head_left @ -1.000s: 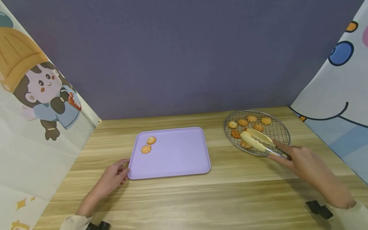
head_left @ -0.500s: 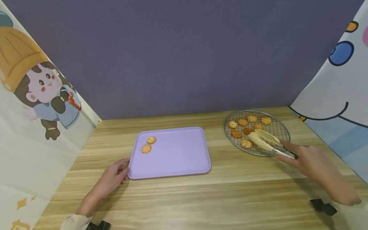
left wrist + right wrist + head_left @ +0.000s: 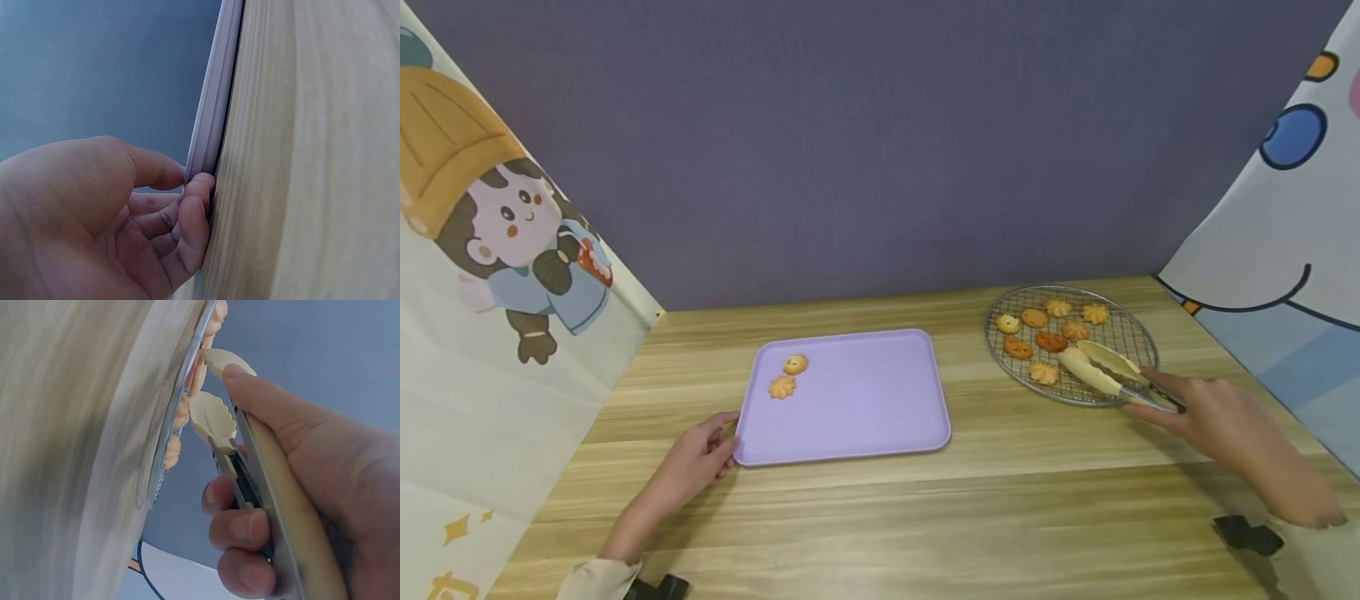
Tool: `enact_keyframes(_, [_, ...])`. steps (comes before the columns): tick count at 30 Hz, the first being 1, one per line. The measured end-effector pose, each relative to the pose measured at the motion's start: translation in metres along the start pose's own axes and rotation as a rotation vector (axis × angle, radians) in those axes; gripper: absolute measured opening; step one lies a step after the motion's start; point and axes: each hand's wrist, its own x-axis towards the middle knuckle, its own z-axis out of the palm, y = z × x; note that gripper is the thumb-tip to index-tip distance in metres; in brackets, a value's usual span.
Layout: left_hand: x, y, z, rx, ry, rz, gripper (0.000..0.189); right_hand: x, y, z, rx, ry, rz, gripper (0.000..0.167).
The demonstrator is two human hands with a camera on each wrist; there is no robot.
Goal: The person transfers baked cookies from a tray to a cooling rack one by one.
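Observation:
My right hand (image 3: 1217, 421) grips a pair of tongs (image 3: 281, 506) with cream scalloped heads and metal arms. The heads stand apart, low over the near right part of a round wire rack (image 3: 1131, 333). Several cookies lie on that rack, among them a flower-shaped cookie (image 3: 1043, 372) and a browner cookie (image 3: 1051, 342) just left of the tongs. At the left, my left hand (image 3: 696, 458) holds the near left corner of a lilac tray (image 3: 865, 400), thumb at the rim and fingers curled against its side. On the tray sit a round cookie (image 3: 795, 364) and a flower-shaped cookie (image 3: 782, 387).
Both tray and rack stand on a wood-grain table (image 3: 925, 525). A dark grey-blue wall (image 3: 880, 150) rises along its back edge. Printed panels flank it, with a cartoon figure (image 3: 527, 217) on the left one.
The right hand and tongs have shifted a little to the right over the rack, uncovering the browner cookie and the near flower-shaped cookie. My left hand and the tray have kept their place.

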Motion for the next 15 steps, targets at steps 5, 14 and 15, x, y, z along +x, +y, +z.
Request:
enact_keyframes(5, [-0.0007, 0.0014, -0.0005, 0.002, -0.006, -0.003, 0.045, -0.0006, 0.0026, 0.0003, 0.000, -0.031, 0.013, 0.075])
enact_keyframes(14, [-0.0020, 0.0014, -0.0004, 0.003, -0.005, 0.002, 0.046, -0.0011, 0.0005, -0.0010, 0.009, -0.049, 0.039, 0.079])
enact_keyframes(15, [-0.0019, 0.0013, -0.0004, 0.004, -0.004, 0.002, 0.046, -0.0012, 0.0004, -0.0010, 0.011, -0.050, 0.041, 0.079])
